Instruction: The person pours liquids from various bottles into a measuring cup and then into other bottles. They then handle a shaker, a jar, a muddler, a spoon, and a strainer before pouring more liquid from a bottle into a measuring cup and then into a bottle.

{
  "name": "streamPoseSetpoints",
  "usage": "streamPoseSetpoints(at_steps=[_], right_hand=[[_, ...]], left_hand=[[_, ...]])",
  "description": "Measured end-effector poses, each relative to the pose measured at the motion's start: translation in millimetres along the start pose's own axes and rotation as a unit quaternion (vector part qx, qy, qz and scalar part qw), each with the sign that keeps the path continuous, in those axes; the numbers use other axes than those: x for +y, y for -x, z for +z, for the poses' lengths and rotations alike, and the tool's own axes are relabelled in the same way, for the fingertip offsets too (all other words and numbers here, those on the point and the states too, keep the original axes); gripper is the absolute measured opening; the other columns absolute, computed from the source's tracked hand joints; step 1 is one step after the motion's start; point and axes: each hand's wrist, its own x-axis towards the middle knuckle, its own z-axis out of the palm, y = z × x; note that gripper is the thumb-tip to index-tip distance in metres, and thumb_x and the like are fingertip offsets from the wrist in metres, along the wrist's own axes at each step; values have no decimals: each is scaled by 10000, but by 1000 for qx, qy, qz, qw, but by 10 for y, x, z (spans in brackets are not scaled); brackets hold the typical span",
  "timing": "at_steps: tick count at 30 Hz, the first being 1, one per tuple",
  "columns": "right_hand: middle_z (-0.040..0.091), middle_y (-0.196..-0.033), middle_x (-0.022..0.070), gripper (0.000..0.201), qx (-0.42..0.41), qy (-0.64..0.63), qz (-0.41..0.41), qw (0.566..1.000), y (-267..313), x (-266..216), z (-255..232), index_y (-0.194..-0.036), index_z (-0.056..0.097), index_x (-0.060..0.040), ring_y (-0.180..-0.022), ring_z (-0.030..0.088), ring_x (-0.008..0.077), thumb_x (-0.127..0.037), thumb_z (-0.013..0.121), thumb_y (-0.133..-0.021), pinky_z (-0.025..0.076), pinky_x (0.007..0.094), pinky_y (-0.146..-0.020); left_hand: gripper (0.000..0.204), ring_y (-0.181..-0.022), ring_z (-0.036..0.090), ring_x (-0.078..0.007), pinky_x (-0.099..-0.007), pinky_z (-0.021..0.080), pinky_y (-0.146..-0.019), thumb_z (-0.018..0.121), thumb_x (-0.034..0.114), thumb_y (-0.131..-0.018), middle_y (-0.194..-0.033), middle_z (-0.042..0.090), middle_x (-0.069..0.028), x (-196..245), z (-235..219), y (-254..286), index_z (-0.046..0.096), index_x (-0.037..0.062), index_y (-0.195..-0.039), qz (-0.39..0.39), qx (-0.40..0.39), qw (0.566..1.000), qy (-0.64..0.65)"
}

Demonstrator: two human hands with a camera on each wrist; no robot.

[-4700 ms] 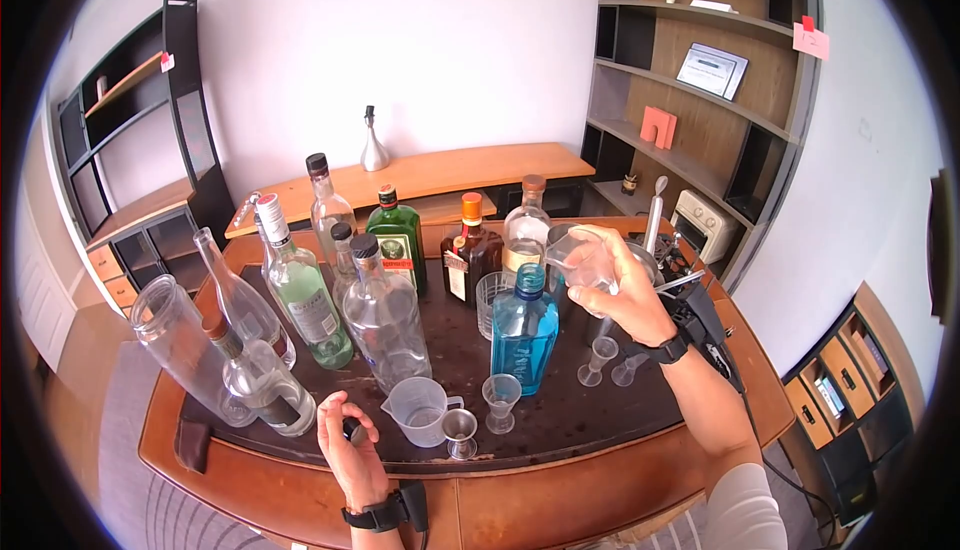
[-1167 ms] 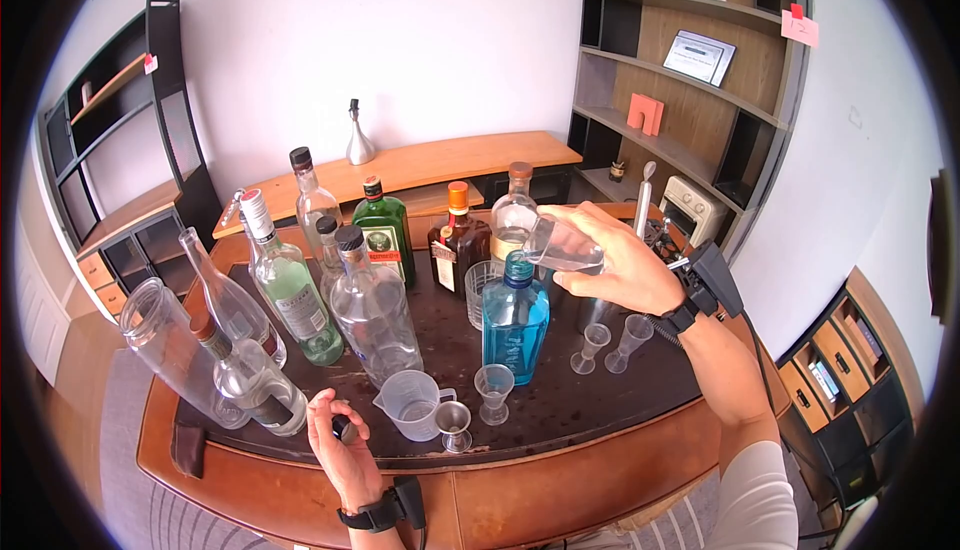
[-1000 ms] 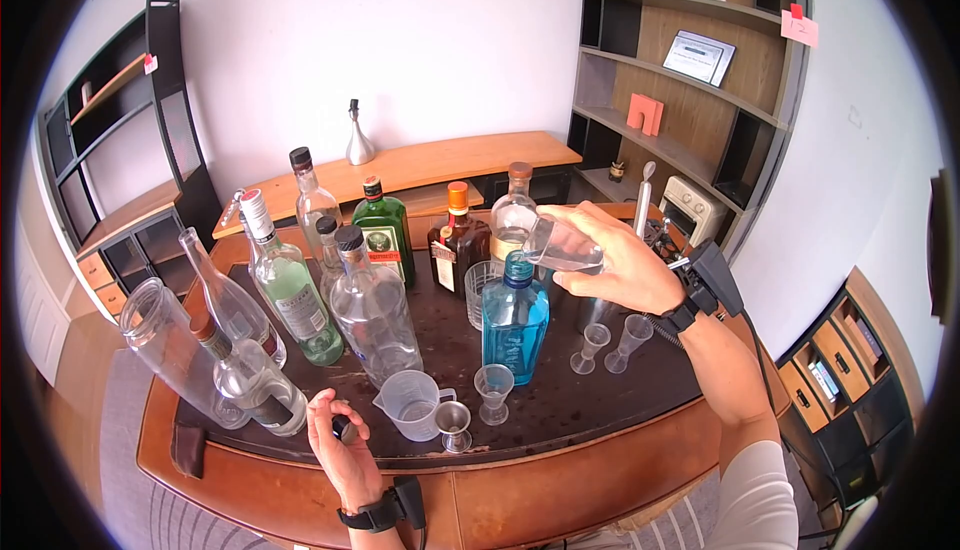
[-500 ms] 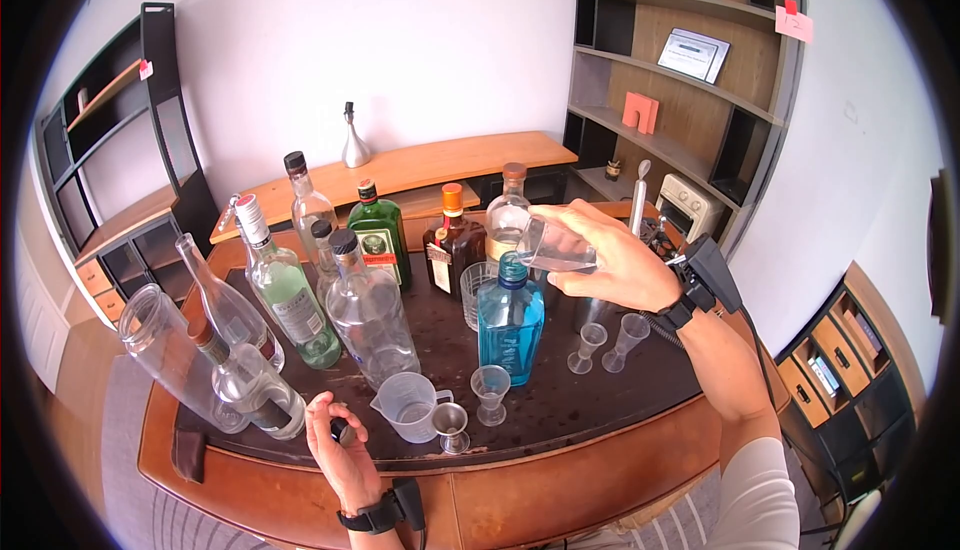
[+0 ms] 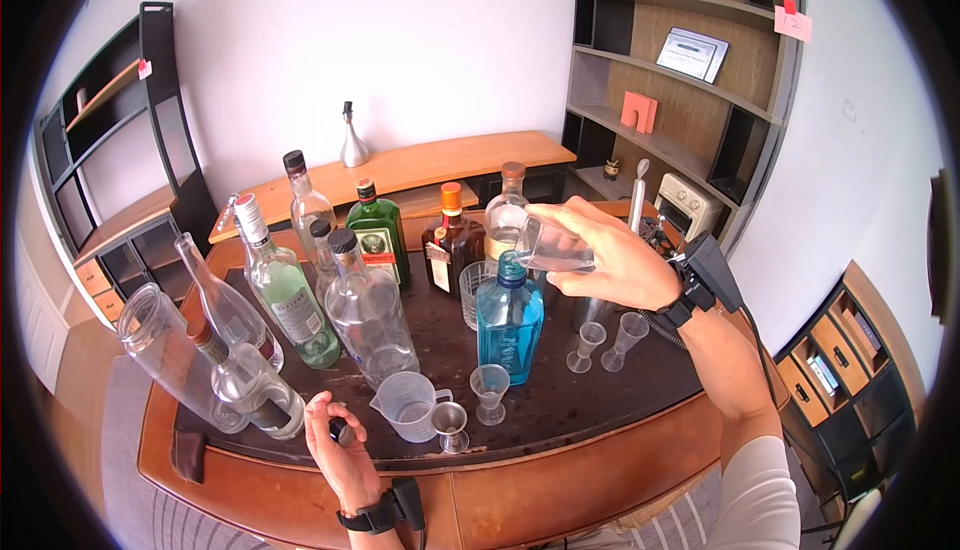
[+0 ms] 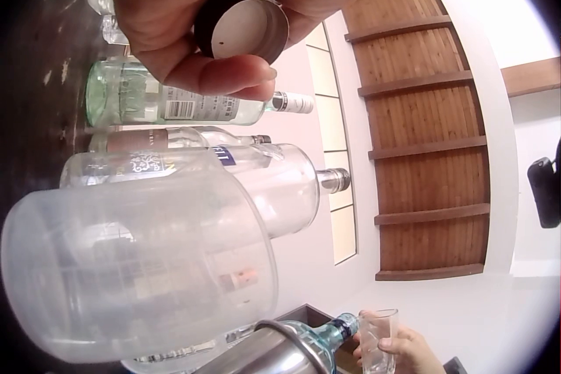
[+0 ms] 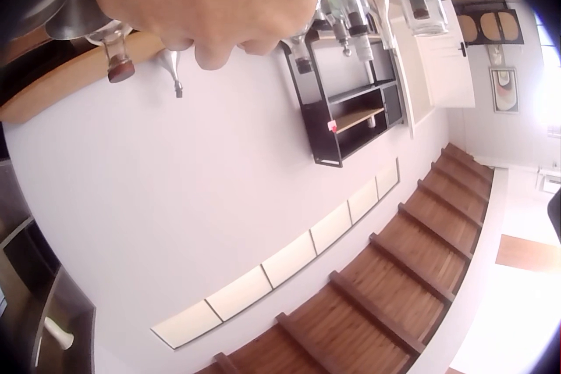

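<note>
My right hand [image 5: 620, 255] grips a clear cup [image 5: 552, 243] tilted on its side, its rim right at the open mouth of the blue glass bottle [image 5: 510, 325]. That bottle stands upright on the dark desktop, uncapped. Low at the front, my left hand [image 5: 342, 450] holds a dark bottle cap [image 6: 250, 34] in curled fingers, its pale liner showing in the left wrist view. Just right of the left hand stand a clear plastic measuring jug [image 5: 408, 405], a steel jigger [image 5: 451, 428] and a clear jigger [image 5: 489, 393]. The right wrist view hides the cup behind the hand.
Several bottles crowd the left and back, among them a pale green one [image 5: 293, 300], a green one [image 5: 377, 230] and a brown one [image 5: 453, 250]. A tall clear jar [image 5: 165, 350] leans outward in view at far left. Two clear jiggers [image 5: 587, 348] stand right of the blue bottle.
Since the earliest frame, my right hand has brought the cup left and tipped it to the blue bottle's mouth. Over the last second it stays there; the left hand keeps the cap.
</note>
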Motion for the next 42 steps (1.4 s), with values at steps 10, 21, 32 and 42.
streamPoseSetpoints(at_steps=[10,21,32,42], right_hand=[[492,-1050,115,746,-11,30,-1,999,-24,-49,-21,-1433,458,-36,-914,548,262,-116,786,-768,495,383,-828],[495,-1040,119,746,-17,42,1,999,-43,-46,-29,-1426,464,-49,-913,558,277,-147,786,-760,500,393,-825],[526,-1066,140,733,-19,67,-6,998,-60,-52,-40,-1433,460,-51,-948,578,320,-193,754,-776,487,415,-835],[546,-1106,143,758,-21,73,-4,997,-65,-58,-35,-1444,452,-56,-988,601,318,-203,770,-772,509,415,-865]], left_hand=[[239,-672,546,-82,-225,389,-509,569,284,-1018,-779,572,6,5,0,-1,602,61,-1096,-2,6,1000,0],[242,-670,538,-80,-225,388,-512,572,290,-1018,-782,566,12,8,0,1,599,62,-1094,0,1,1000,1],[219,-670,544,-77,-224,390,-512,568,277,-1017,-777,567,14,14,2,3,604,73,-1088,0,3,1000,-2],[220,-675,550,-76,-222,393,-516,571,283,-1017,-782,570,15,14,1,3,604,78,-1091,-2,2,1000,0]])
